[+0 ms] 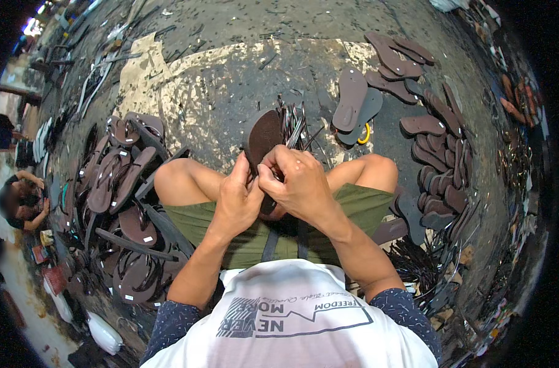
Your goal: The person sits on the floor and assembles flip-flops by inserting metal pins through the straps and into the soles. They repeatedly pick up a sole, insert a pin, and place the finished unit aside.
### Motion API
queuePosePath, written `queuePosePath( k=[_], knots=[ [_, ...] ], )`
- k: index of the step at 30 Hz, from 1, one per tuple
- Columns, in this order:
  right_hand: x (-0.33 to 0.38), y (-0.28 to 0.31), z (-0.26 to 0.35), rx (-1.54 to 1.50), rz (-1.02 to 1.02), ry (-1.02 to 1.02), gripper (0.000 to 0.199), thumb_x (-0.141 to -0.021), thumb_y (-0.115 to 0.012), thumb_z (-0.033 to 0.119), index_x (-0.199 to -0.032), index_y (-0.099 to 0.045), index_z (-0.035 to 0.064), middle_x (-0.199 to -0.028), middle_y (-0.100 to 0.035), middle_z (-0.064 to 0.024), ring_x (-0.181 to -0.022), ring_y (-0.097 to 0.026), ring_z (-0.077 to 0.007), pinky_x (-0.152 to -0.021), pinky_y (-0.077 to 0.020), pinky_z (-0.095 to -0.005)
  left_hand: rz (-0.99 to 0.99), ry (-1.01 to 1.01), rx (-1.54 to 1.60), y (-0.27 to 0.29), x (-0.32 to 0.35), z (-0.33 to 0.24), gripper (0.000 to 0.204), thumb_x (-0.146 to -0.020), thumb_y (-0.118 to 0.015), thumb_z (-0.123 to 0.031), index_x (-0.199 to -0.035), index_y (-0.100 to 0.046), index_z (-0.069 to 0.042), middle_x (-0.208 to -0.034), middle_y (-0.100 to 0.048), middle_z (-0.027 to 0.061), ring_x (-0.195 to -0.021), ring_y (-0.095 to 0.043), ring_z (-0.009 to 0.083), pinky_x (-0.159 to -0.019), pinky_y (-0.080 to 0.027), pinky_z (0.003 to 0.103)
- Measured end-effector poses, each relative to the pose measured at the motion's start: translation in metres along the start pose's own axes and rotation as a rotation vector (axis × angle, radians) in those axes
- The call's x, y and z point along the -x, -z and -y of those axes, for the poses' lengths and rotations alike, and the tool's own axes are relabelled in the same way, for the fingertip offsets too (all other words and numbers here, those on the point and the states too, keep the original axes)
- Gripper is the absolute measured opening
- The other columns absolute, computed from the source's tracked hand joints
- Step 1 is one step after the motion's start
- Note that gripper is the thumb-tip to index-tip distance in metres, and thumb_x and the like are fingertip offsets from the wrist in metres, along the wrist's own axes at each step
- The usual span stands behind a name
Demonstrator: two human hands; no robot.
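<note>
A dark brown flip-flop sole (264, 133) stands up between my knees, its rounded end pointing away from me. My left hand (238, 197) is closed on the sole's left edge, the thumb lying along it. Against its right side my right hand (300, 184) is closed in a pinch, and the fingertips of both hands nearly meet. What the right fingers pinch is hidden by the hand. Just beyond the right hand lies a bundle of dark glossy straps (293, 126).
Strapped brown flip-flops (132, 230) form a heap on my left. Bare soles (439, 159) lie in piles on my right, with a loose sole (351, 98) ahead beside a yellow ring (365, 133). More dark straps (417, 267) sit by my right knee. Another person (27, 201) is at far left.
</note>
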State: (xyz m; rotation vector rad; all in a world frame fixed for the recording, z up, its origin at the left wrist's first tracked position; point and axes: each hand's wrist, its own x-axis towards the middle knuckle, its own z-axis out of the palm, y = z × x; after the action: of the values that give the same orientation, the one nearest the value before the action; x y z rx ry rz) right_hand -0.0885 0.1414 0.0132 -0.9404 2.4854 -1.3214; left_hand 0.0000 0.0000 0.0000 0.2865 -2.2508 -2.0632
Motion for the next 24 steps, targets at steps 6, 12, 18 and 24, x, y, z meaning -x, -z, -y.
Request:
queuePosePath(
  k=[6,12,18,24],
  knots=[
    [0.003,0.006,-0.001,-0.144,-0.071,0.016,0.019,-0.089,-0.071,0.023,-0.088,-0.067,0.0048,-0.081,-0.071,-0.0130,-0.078,-0.070,-0.0337,-0.072,-0.0510,-0.0460,-0.147,-0.049,0.140,-0.012,-0.005,0.004,0.035,-0.102,-0.052,0.002,-0.136,-0.044,0.003,-0.116,-0.062,0.0093,-0.104,-0.061,0.0122,-0.088,-0.052,0.028],
    [-0.005,-0.015,-0.010,-0.179,-0.007,0.080,0.019,-0.089,-0.072,0.023,-0.091,-0.070,0.0037,-0.086,-0.073,-0.0138,-0.082,-0.071,-0.0331,-0.074,-0.0522,-0.0458,-0.213,0.011,0.040,-0.005,0.012,0.009,0.027,-0.103,-0.059,-0.006,-0.128,-0.051,-0.001,-0.104,-0.059,0.0024,-0.091,-0.054,0.0100,-0.075,-0.046,0.026],
    [-0.076,0.029,-0.119,-0.085,-0.289,-0.173,0.037,-0.088,-0.076,0.032,-0.111,-0.070,0.0032,-0.117,-0.068,-0.0183,-0.111,-0.065,-0.0314,-0.093,-0.0522,-0.0439,-0.379,0.267,-0.371,0.171,0.089,-0.051,0.061,-0.100,-0.064,-0.011,-0.154,-0.040,0.002,-0.116,-0.063,0.0064,-0.096,-0.058,0.0120,-0.085,-0.049,0.026],
    [-0.071,0.007,-0.268,0.588,-0.293,-0.603,0.080,-0.082,-0.076,0.034,-0.148,-0.043,0.0048,-0.158,-0.023,-0.0382,-0.143,-0.032,-0.0542,-0.116,-0.0298,-0.0593,-0.937,-0.057,-0.787,0.239,0.157,-0.111,0.054,-0.107,-0.057,-0.023,-0.156,-0.041,-0.008,-0.140,-0.059,0.0197,-0.123,-0.061,0.0266,-0.102,-0.051,0.039]
  ],
)
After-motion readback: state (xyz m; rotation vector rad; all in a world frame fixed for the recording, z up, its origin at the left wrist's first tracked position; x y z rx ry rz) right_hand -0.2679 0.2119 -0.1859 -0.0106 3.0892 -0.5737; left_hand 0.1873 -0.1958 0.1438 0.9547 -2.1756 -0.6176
